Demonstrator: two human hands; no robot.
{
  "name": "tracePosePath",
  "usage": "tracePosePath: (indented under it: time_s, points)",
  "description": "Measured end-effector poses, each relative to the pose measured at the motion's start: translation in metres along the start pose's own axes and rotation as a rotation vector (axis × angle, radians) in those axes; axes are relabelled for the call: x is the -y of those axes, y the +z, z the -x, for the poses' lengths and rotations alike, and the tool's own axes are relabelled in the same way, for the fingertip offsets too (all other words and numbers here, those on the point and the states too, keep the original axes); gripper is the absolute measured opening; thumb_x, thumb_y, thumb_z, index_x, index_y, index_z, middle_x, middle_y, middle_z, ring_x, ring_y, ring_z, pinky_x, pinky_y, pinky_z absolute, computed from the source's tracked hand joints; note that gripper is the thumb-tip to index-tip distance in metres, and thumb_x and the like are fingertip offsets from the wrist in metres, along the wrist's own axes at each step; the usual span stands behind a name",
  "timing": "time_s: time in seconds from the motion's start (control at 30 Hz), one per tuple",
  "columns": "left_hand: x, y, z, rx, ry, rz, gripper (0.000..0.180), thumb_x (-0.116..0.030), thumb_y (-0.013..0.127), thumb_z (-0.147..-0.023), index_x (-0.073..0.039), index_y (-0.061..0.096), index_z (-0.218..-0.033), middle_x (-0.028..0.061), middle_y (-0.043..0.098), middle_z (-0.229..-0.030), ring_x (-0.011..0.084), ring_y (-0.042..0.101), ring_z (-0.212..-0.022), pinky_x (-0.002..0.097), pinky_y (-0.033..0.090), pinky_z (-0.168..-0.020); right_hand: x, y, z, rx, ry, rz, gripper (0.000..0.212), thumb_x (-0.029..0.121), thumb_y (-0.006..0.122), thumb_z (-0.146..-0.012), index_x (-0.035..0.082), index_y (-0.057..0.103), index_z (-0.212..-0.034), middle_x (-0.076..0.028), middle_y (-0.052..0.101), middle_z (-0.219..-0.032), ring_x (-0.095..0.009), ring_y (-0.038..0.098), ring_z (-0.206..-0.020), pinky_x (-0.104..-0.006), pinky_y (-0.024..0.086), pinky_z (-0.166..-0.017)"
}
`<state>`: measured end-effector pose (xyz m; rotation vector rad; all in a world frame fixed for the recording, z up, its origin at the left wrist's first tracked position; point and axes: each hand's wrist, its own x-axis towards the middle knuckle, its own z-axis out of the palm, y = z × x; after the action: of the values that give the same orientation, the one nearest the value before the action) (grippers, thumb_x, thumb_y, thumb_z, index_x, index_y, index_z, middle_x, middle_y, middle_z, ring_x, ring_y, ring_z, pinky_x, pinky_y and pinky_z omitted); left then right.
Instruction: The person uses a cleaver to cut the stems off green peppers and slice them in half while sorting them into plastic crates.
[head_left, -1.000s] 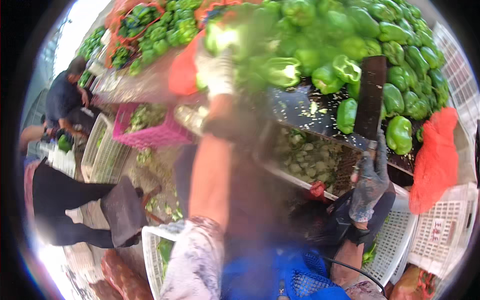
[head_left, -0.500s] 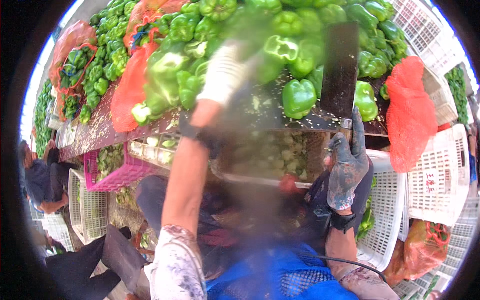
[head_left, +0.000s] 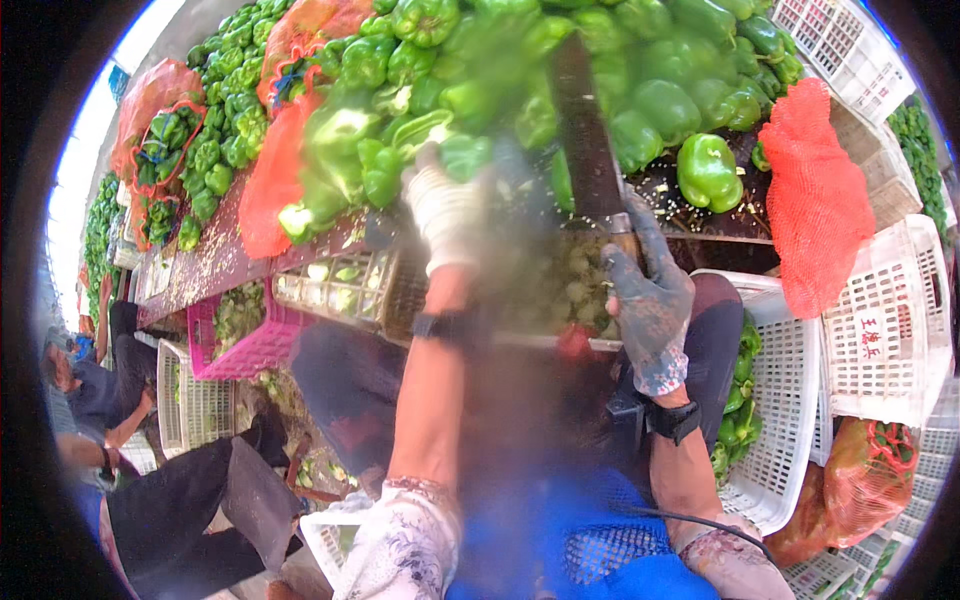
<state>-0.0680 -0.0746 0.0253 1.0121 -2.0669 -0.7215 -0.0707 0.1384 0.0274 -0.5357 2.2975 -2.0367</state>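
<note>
In what looks like pepper-picking, the right hand (head_left: 652, 300) wraps its fingers round a knife (head_left: 588, 130), while the left hand (head_left: 440, 208), half-curled, hold unclear, has a green pepper (head_left: 467, 156) at its fingertips, calling for firm grasp

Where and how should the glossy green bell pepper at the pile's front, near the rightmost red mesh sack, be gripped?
Probably around the broad, bulging sides of the glossy green bell pepper, from the person's side: other green peppers lie close behind it, while the dark tabletop shows in front.
</note>
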Motion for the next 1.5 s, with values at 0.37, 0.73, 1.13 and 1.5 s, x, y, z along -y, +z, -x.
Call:
tracePosePath:
  time_s: [0.37,0.73,1.13,1.5]
  points:
    - [0.065,-0.006,0.012,0.183,-0.166,0.459,0.046,-0.041,0.054,-0.098,-0.005,0.057,-0.125,0.0144,0.061,-0.115,0.0225,0.060,-0.095,0.0355,0.053,-0.079,0.009,0.036,0.024,0.251,-0.254,0.165,0.047,0.005,0.065,-0.090,0.012,0.059,-0.136,0.002,0.067,-0.094,-0.003,0.055,-0.077,-0.0213,0.049,-0.070]
    - [0.055,0.006,0.021,0.220,-0.090,0.268,0.053,-0.044,0.054,-0.095,-0.005,0.053,-0.131,0.0239,0.064,-0.110,0.0332,0.065,-0.092,0.0379,0.051,-0.084,0.061,0.020,0.031,0.084,-0.190,0.153,0.045,0.006,0.064,-0.093,0.010,0.058,-0.137,0.006,0.066,-0.097,0.000,0.049,-0.068,-0.0172,0.042,-0.054]
    - [0.059,-0.006,0.032,0.140,-0.191,0.201,0.057,-0.049,0.040,-0.100,-0.003,0.055,-0.130,0.0268,0.067,-0.107,0.0370,0.066,-0.095,0.0412,0.050,-0.085,0.010,0.048,0.026,0.364,-0.188,0.487,0.040,0.026,0.059,-0.094,0.009,0.060,-0.131,-0.018,0.072,-0.094,-0.033,0.069,-0.080,-0.0400,0.055,-0.071]
    - [0.048,-0.013,0.033,0.113,-0.285,0.738,0.059,-0.046,0.056,-0.096,0.003,0.054,-0.130,0.0140,0.064,-0.111,0.0206,0.059,-0.094,0.0324,0.048,-0.085,-0.001,0.039,0.042,0.269,-0.209,0.318,0.044,0.021,0.065,-0.093,0.013,0.059,-0.135,-0.009,0.071,-0.088,-0.010,0.057,-0.065,-0.0272,0.049,-0.063]
